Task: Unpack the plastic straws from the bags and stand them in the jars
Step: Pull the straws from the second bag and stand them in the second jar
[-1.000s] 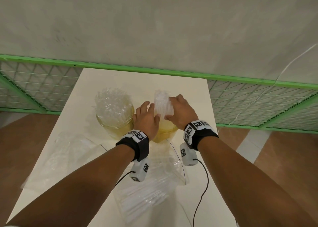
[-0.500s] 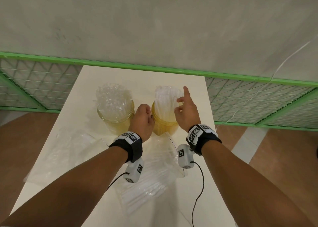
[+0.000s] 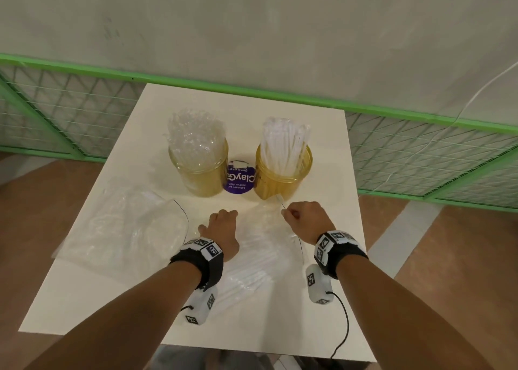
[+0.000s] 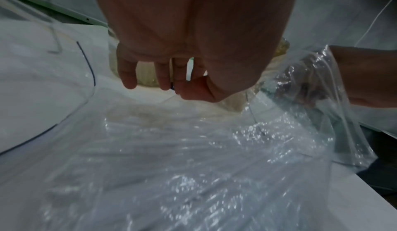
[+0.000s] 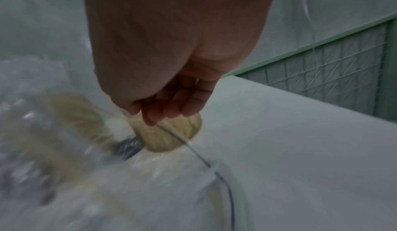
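On the white table (image 3: 322, 134), at the left, a flattened clear bag (image 3: 123, 229) is seen, and behind it the left amber jar (image 3: 200, 173) is packed with upright clear straws (image 3: 193, 137); a purple-labelled round thing (image 3: 239, 177) is now uncovered between the jars, where the hands were half a second ago; the left hand (image 3: 222, 229) has been drawn back from the right jar's side and is lowered over the near bag of straws (image 3: 252, 263), its fingers loosely curled, with thumb and fingertip close together at the film in the left wrist view (image 4: 187, 88), though whether the film is pinched cannot be told; the right amber jar (image 3: 283, 173) is filled with white straws (image 3: 286, 145) standing free, no longer steadied; the right hand (image 3: 305, 221) has been pulled down from the straw tops, and the bag's dark-lined mouth edge (image 5: 193, 151) is pinched between its thumb and fingers (image 5: 150, 116); the last bundle is judged delivered, and the bag, in which straws remain, is judged about to be opened for another handful
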Available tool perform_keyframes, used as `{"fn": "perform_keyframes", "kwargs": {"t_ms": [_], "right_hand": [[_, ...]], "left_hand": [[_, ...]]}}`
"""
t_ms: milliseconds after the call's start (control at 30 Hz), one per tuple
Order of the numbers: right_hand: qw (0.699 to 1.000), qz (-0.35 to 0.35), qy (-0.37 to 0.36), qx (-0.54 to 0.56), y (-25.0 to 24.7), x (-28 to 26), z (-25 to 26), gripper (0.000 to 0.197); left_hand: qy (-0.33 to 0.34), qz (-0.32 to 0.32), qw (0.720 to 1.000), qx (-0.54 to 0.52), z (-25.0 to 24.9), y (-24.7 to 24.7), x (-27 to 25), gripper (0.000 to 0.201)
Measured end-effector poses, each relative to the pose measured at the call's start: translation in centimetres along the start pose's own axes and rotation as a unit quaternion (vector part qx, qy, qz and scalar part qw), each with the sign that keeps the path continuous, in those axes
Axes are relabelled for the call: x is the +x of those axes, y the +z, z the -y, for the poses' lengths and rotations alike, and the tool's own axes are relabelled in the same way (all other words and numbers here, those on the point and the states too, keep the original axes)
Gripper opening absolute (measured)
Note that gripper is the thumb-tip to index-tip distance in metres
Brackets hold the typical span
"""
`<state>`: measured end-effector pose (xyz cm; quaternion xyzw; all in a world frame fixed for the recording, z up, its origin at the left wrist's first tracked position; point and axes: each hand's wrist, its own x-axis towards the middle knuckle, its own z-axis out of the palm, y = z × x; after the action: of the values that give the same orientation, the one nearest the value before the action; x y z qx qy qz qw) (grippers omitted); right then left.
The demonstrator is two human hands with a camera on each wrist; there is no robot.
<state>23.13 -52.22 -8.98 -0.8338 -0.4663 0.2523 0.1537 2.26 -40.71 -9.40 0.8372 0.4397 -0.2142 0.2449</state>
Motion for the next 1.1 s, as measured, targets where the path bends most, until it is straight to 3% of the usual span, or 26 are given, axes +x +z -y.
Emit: {"fn": "perform_keyframes", "kwargs": {"t_ms": [67,133,233,300,367,467,600,700,800,933,1000,1100], "right_hand": [[0.998,0.060,-0.004,-0.023,0.8,-0.3,0.0,0.016],[0.985,0.157,0.001,-0.075,2.0,-0.7,-0.6,0.033],[0.973,0.214,0.040,-0.070,3.9,-1.3,-1.9,0.048],[0.973,0.218,0.044,-0.061,4.9,-1.5,-2.6,0.055],[0.968,0.210,0.048,-0.131,5.4,-1.8,-3.1,0.063],[0.956,0.201,-0.011,-0.213,6.2,-2.1,-3.5,0.070],[0.950,0.230,0.015,-0.211,5.9,-1.6,-2.1,0.055],[0.957,0.233,0.008,-0.175,6.3,-1.7,-1.8,0.067],[0.949,0.231,0.041,-0.209,7.2,-1.9,-1.6,0.065],[0.939,0.251,0.084,-0.221,6.6,-2.1,-0.3,0.039],[0.936,0.255,0.084,-0.229,7.6,-2.2,-1.5,0.038],[0.954,0.230,0.071,-0.176,12.0,-1.0,-7.4,0.041]], "left_hand": [[0.031,0.032,0.999,-0.025,0.1,0.4,-0.3,0.077],[0.074,0.063,0.993,-0.061,0.3,0.9,-0.7,0.081],[0.138,0.096,0.977,-0.128,0.4,1.6,-1.1,0.087],[0.160,0.108,0.969,-0.156,0.3,2.1,-1.2,0.090],[0.168,0.115,0.967,-0.155,-0.1,2.5,-1.2,0.092],[0.181,0.124,0.969,-0.110,-0.4,2.9,-0.9,0.094],[0.195,0.102,0.975,-0.006,-0.2,3.1,-0.2,0.090],[0.192,0.079,0.976,0.061,-0.1,3.1,0.2,0.089],[0.184,0.069,0.978,0.076,0.0,3.3,0.3,0.089],[0.186,0.052,0.978,0.081,-0.2,3.3,0.2,0.089],[0.186,0.044,0.978,0.084,-0.4,3.1,0.0,0.089],[0.186,0.038,0.978,0.087,-0.5,2.9,-0.3,0.089]]}}
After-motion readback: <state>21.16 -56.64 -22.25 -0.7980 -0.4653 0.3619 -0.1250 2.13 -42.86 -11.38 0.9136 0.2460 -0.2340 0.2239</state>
